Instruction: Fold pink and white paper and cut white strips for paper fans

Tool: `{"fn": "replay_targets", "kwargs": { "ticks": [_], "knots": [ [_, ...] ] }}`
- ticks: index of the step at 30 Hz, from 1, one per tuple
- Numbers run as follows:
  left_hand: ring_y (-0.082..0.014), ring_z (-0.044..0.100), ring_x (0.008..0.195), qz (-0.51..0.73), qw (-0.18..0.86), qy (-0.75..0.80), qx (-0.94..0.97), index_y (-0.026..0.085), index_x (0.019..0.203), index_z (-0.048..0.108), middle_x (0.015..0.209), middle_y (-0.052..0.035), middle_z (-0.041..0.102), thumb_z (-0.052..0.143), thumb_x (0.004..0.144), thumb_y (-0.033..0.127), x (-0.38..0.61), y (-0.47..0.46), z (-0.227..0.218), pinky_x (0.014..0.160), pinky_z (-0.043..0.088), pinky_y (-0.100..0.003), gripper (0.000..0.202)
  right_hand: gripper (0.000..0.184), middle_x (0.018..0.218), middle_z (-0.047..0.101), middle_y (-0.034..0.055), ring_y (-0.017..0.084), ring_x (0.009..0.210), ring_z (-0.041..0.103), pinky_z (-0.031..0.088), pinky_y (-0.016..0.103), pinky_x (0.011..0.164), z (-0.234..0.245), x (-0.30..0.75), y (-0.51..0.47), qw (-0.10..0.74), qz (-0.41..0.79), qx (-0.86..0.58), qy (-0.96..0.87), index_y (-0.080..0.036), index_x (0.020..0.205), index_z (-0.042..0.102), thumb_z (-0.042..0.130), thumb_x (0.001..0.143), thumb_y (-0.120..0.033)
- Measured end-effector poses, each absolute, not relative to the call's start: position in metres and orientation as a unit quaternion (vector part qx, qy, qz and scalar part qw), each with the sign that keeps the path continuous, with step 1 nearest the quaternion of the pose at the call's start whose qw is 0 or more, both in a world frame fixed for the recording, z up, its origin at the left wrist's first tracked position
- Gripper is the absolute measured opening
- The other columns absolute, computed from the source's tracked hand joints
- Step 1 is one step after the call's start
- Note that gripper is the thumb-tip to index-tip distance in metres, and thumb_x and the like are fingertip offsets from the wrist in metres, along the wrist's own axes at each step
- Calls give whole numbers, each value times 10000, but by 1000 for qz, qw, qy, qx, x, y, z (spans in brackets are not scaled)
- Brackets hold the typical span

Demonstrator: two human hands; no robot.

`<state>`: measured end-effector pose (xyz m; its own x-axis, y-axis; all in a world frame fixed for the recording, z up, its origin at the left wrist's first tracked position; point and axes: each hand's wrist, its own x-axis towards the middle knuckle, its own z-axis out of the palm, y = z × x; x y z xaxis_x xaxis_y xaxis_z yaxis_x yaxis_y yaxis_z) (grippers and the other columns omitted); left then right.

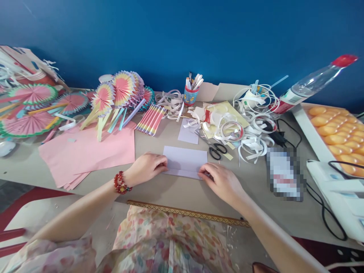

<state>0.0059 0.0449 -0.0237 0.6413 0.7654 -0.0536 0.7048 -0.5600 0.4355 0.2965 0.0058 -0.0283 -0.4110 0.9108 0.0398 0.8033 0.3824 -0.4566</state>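
Note:
A pale lilac sheet of paper (186, 159) lies on the table (159, 189) in front of me, its near edge folded up into a narrow strip. My left hand (146, 167), with a red bead bracelet at the wrist, pinches the left end of that fold. My right hand (220, 181) pinches the right end of the same fold. Both hands have their fingers pressed together on the paper.
Pink paper sheets (85, 153) lie at left, with folded paper fans (119, 93) behind them. Black scissors (217, 151), curled white paper strips (247, 132), a pen cup (190, 93), a plastic bottle (313, 85), a phone (284, 174) and cables sit at right.

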Motion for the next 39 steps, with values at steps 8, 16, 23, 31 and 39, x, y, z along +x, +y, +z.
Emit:
{"fn": "replay_targets", "kwargs": {
  "ticks": [8, 16, 23, 31, 39],
  "knots": [
    [-156, 603, 702, 68, 196, 403, 891, 211, 847, 593, 752, 20, 655, 490, 986, 364, 5, 45, -24, 724, 383, -265, 230, 88, 799, 653, -3, 181, 759, 604, 401, 276, 642, -30, 300, 8, 137, 207, -525, -814, -242, 813, 551, 573, 897, -257],
    [-169, 607, 724, 57, 176, 390, 902, 208, 850, 566, 756, 17, 647, 478, 995, 372, 4, 44, -26, 748, 376, -288, 236, 97, 794, 659, 0, 179, 751, 610, 399, 273, 634, -29, 299, 8, 140, 208, -525, -813, -246, 799, 553, 558, 893, -267],
    [-173, 601, 752, 60, 158, 382, 909, 198, 843, 541, 793, 4, 641, 464, 1002, 331, 5, 41, -27, 734, 361, -298, 221, 83, 796, 655, -2, 176, 755, 605, 394, 271, 636, -29, 299, 7, 133, 213, -530, -810, -245, 811, 562, 561, 892, -263],
    [-179, 596, 728, 53, 155, 375, 913, 193, 833, 531, 782, -5, 633, 438, 1011, 331, 5, 41, -27, 711, 350, -301, 243, 89, 789, 648, -13, 155, 727, 591, 375, 254, 638, -23, 301, 10, 116, 244, -534, -801, -237, 794, 562, 569, 881, -225],
    [-181, 593, 709, 45, 148, 374, 915, 194, 840, 521, 758, -6, 619, 396, 1021, 337, 6, 43, -28, 712, 360, -307, 263, 110, 739, 621, -9, 152, 702, 571, 363, 248, 612, -15, 301, 13, 114, 269, -510, -809, -226, 784, 557, 553, 894, -222]
  ]
}}
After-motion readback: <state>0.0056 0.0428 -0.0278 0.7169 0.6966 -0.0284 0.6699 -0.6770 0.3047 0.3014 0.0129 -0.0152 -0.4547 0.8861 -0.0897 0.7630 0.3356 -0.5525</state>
